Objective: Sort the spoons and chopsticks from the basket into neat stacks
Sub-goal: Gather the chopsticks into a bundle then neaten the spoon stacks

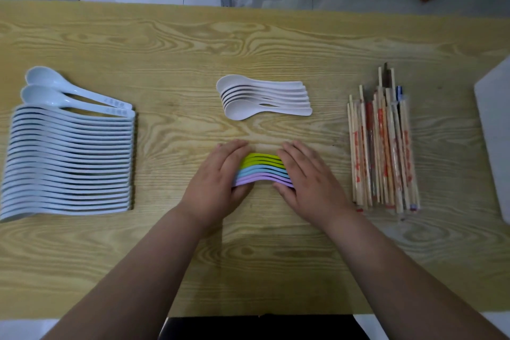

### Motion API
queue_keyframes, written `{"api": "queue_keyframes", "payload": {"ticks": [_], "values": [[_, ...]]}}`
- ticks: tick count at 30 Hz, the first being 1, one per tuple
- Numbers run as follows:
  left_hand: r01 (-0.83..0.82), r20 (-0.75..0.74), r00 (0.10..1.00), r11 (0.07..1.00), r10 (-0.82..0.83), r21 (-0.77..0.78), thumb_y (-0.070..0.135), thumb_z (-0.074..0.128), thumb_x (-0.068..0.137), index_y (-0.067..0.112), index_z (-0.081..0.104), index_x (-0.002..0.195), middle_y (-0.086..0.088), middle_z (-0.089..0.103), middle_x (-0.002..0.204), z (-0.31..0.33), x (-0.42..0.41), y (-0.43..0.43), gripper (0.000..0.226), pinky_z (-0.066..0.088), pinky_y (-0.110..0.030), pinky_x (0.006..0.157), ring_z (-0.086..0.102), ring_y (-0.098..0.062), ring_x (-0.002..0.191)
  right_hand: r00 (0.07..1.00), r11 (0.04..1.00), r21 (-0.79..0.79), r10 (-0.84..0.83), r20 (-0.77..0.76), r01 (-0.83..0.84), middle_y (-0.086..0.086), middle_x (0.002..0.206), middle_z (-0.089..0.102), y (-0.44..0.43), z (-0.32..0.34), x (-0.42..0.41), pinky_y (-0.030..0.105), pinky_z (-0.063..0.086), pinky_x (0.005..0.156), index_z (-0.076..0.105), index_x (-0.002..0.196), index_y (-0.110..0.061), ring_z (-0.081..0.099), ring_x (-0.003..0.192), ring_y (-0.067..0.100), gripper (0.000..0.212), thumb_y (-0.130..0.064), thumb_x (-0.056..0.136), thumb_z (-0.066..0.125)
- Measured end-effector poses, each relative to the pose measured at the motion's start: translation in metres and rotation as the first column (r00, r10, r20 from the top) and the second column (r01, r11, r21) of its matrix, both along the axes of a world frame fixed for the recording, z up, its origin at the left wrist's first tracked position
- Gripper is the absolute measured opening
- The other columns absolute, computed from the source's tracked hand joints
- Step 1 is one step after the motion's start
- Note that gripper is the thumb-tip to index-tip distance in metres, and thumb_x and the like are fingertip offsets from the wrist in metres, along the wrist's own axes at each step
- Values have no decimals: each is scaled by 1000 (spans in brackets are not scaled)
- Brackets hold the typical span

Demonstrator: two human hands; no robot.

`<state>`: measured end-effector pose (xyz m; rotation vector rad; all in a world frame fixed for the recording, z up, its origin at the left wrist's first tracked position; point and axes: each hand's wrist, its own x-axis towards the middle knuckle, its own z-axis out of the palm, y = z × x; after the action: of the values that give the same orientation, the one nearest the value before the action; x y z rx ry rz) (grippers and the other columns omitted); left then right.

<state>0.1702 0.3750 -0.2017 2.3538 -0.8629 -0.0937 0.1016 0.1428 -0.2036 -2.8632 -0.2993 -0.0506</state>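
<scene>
**At the near middle of the table (165, 243), the coloured spoons (262, 171) are being squared up**

Along the left edge of the table, a long row of pale blue spoons (69, 163) is lying nested, with two more resting loose at its far end. Toward the middle of the near edge, the left hand (220, 174) is gripping the bowl end of the coloured spoons. Its fingers (237, 148) are curling over the far side and its thumb is pressing in from the near side. The coloured spoons are sitting on the table between the two hands, nested green, then blue, then purple. The right hand (306, 174) is gripping the handle end the same way, with its fingers (292, 150) draping over the far side and its thumb closing on the near side.

Beyond the hands, a small nest of white spoons (262, 99) is lying at the centre of the table. Toward the right edge, the wrapped chopsticks (383, 152) are lying side by side, with their far ends uneven. A white object (494, 130) is jutting in at the right edge; whether it is the basket cannot be told.

The sorting is looking nearly finished, and the step in hand appears to be tidying this last stack. The next move is probably calling for an even squeeze from both ends, then a gentle release so the nest is not springing apart. The ragged far ends of the chopsticks may be needing the same care.
</scene>
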Motion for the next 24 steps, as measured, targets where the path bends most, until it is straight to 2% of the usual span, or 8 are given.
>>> {"api": "queue_keyframes", "payload": {"ticks": [5,11,17,21,24], "values": [[-68,14,998,998,68,-6,33,64,89,3,55,137,-19,55,135,3,3,-8,58,43,-53,107,50,-32,132,1000,1000,6,-16,-14,16,7,155,44,-5,1,6,43,30,120,45,149,-8,30,149,23,62,-47,100,49],[-49,17,999,999,49,-12,31,64,89,2,56,135,-20,54,137,-1,1,-6,55,42,-53,108,48,-29,134,1000,1000,14,-9,9,9,11,155,43,-7,-2,2,47,33,118,46,148,-5,32,148,26,64,-47,100,51],[-125,33,992,992,126,-21,34,68,85,3,53,138,-16,56,139,-5,-2,-8,63,34,-52,115,47,-27,136,1000,997,68,-30,6,29,13,157,38,-8,1,0,47,31,119,43,149,-4,28,150,27,68,-49,99,51],[-192,43,980,981,192,-14,42,71,80,2,54,137,-14,56,139,-5,-2,-7,72,25,-52,120,45,-28,139,996,993,104,-59,69,51,14,153,45,-9,-1,-1,48,34,117,48,146,-2,34,147,29,65,-47,99,51],[-191,71,979,982,190,-2,48,70,81,1,54,137,-16,57,137,-4,-2,-9,75,26,-53,119,46,-29,137,995,992,112,-71,73,63,13,152,46,-8,-2,-1,46,33,118,48,146,-3,35,147,28,68,-50,98,52]]}}
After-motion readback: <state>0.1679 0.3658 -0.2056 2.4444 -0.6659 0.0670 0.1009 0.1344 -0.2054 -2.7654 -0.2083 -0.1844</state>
